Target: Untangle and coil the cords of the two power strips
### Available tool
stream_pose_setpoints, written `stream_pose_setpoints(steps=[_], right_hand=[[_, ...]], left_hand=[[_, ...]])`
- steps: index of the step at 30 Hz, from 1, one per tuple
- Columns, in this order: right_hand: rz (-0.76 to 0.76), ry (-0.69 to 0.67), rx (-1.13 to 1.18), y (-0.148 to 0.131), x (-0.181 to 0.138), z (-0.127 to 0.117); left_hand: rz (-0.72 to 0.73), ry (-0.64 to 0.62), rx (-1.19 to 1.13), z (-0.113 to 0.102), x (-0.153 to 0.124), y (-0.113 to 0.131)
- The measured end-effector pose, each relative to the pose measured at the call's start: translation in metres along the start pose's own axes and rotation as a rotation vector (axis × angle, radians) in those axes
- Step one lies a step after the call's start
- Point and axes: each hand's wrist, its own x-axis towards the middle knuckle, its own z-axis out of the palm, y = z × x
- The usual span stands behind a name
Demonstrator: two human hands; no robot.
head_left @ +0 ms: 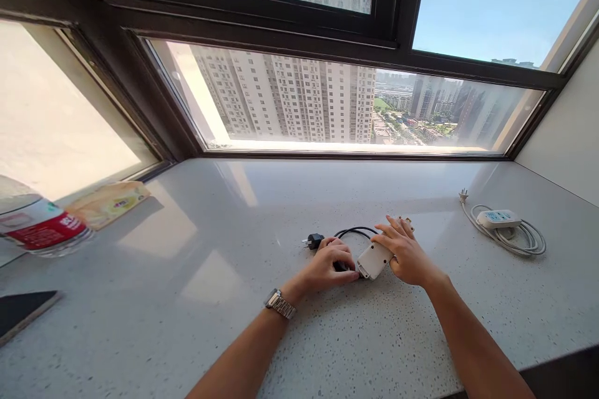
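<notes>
Lying coiled, right of frame: grey-corded power strip. Being handled, lower centre: white block, our right hand clasping it, left hand pinching its black cord, which is looping loosely; its covered end we are not making out.

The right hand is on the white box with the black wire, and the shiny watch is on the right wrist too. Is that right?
Almost! The watch is on the left wrist, not the right one, as the head view shows. The right hand is on the white box with the black wire.
</notes>
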Motion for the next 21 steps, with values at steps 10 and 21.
stream_pose_setpoints(steps=[10,21], right_hand=[[0.161,0.135,0.065,-0.05,0.007,0.029],[0.044,0.162,-0.059,-0.041,0.022,0.058]], left_hand=[[-0.018,0.217,0.05,0.011,0.004,-0.004],[0.06,0.443,-0.032,0.016,-0.002,-0.011]])
